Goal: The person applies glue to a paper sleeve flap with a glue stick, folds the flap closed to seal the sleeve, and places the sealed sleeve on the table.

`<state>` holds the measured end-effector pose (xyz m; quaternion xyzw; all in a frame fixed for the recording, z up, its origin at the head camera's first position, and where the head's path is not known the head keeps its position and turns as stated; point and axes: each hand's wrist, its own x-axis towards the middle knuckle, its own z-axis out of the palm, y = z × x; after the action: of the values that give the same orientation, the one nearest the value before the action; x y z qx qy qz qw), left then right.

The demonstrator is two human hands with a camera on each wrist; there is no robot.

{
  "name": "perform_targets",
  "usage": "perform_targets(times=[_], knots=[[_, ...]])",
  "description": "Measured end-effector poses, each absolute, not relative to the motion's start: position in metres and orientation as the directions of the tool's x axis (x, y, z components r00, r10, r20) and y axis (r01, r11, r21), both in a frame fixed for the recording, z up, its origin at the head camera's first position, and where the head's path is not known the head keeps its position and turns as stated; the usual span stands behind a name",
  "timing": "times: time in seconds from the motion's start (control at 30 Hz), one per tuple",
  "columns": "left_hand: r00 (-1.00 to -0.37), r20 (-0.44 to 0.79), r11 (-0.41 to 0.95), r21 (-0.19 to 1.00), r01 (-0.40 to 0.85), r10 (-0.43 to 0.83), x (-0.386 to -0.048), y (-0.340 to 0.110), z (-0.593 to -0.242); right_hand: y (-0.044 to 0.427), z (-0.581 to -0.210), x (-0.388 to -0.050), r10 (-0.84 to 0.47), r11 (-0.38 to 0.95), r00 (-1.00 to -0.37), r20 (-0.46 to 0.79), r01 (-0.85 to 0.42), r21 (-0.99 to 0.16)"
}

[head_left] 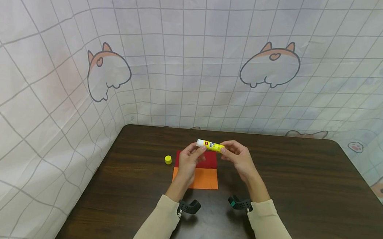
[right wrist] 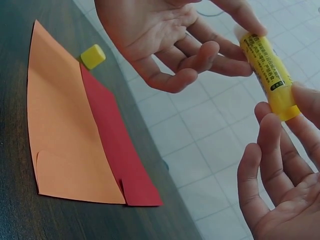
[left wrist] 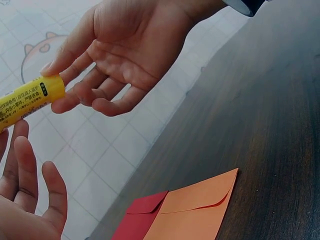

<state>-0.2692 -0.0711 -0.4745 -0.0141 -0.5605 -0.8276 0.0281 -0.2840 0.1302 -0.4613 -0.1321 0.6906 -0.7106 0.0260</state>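
Observation:
A yellow glue stick (head_left: 213, 146) with a white end is held nearly level above the table. My left hand (head_left: 187, 164) pinches it near the white end between thumb and fingers. At the yellow base, my right hand (head_left: 240, 159) pinches it the same way, as the right wrist view also shows. The white end points left in the head view; whether glue sticks out of it cannot be told. Below the hands lie a red paper piece (head_left: 210, 160) and an orange paper piece (head_left: 205, 179), edge to edge, each with a flap (left wrist: 197, 202) visible in the left wrist view.
A small yellow cap (head_left: 168, 159) stands on the dark wooden table (head_left: 299, 184), left of the papers. Behind the table hangs a white gridded cloth (head_left: 187, 79) with cartoon animal prints. Dark bands (head_left: 189, 207) are on both wrists.

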Motion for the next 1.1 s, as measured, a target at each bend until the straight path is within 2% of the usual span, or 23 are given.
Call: perform_targets(times=[0.67,1.1], knots=[[-0.998,0.037,-0.351,0.935,0.052,-0.05,-0.2688,-0.0713,-0.4744,0.1288,-0.4616,-0.282,-0.221,-0.036,-0.953,0.206,-0.203,-0.978],[-0.996,0.021,-0.351,0.935,0.049,-0.083,-0.2665,-0.069,-0.4707,0.1282,-0.4629,-0.2806,-0.172,0.034,-0.958,0.23,-0.239,-0.97]])
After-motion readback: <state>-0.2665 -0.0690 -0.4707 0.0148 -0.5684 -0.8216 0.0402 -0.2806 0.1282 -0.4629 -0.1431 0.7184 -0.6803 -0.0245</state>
